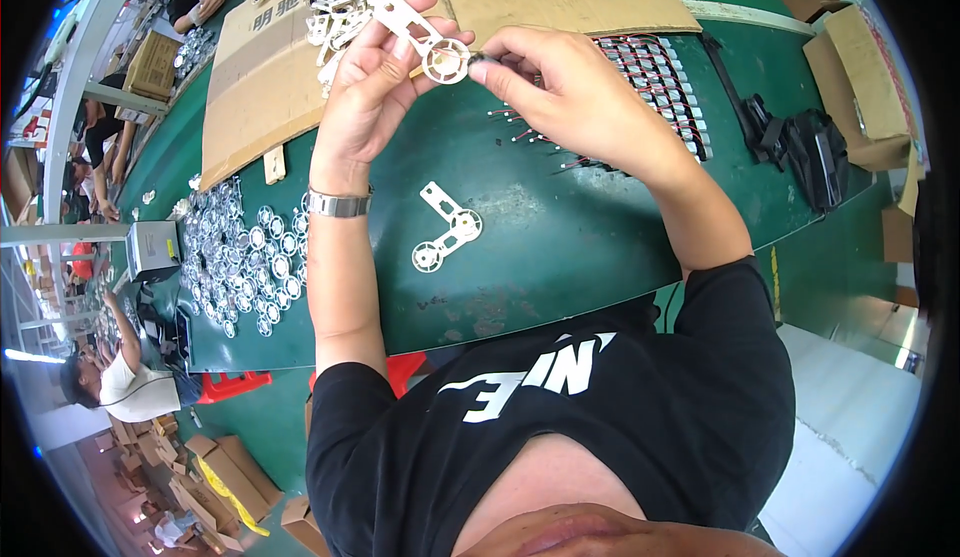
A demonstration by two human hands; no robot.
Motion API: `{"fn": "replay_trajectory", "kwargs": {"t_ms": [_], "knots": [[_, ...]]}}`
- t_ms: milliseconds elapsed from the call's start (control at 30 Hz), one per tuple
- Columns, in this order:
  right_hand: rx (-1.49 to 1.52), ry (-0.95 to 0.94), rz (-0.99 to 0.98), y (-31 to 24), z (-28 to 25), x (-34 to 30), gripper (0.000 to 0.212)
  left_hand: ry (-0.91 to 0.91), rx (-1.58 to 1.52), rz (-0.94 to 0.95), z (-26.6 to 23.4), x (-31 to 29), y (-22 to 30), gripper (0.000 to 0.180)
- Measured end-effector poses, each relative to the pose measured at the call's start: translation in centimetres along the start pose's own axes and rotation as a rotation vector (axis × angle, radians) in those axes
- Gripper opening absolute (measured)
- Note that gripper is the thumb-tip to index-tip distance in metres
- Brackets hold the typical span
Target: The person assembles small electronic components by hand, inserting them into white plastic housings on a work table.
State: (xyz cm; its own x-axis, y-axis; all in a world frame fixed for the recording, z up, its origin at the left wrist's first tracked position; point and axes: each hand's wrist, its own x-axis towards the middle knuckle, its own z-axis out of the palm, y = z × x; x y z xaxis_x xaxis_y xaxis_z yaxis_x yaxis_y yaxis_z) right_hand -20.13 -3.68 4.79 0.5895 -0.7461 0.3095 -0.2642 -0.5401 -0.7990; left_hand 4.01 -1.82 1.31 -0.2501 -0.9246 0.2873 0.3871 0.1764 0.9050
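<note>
Over the far middle of the green table, my left hand (372, 87) holds a cream plastic arm-shaped part (408, 25) with a spoked ring at its end. My right hand (580, 97) is closed in a pinch at the ring's right edge, on a small dark part (478, 58) mostly hidden by the fingers. A thin red wire shows inside the ring. Below my hands, a similar cream plastic part (465, 225), bent and with two round ends, lies flat on the table (520, 267).
A cardboard sheet (270, 77) bears a heap of cream plastic parts (340, 25). Rows of small silver motors (660, 82) with wires stand at the right. Many silver rings (240, 257) cover the left side. A black bag (815, 157) lies far right; people work at the left.
</note>
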Motion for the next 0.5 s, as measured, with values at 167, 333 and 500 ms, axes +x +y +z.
{"fn": "replay_trajectory", "kwargs": {"t_ms": [167,333,500], "knots": [[-0.025,0.181,-0.147,1.2,1.5,0.2,0.02,0.047,0.044,-0.014,0.9,-0.2,-0.3,0.051],[-0.156,0.307,-0.222,2.2,2.2,0.5,0.019,0.128,0.052,0.012,1.8,-0.1,-0.6,0.041],[-0.343,0.348,-0.326,2.8,2.3,0.4,0.019,0.156,0.07,0.032,2.1,0.0,-1.0,0.035]]}}
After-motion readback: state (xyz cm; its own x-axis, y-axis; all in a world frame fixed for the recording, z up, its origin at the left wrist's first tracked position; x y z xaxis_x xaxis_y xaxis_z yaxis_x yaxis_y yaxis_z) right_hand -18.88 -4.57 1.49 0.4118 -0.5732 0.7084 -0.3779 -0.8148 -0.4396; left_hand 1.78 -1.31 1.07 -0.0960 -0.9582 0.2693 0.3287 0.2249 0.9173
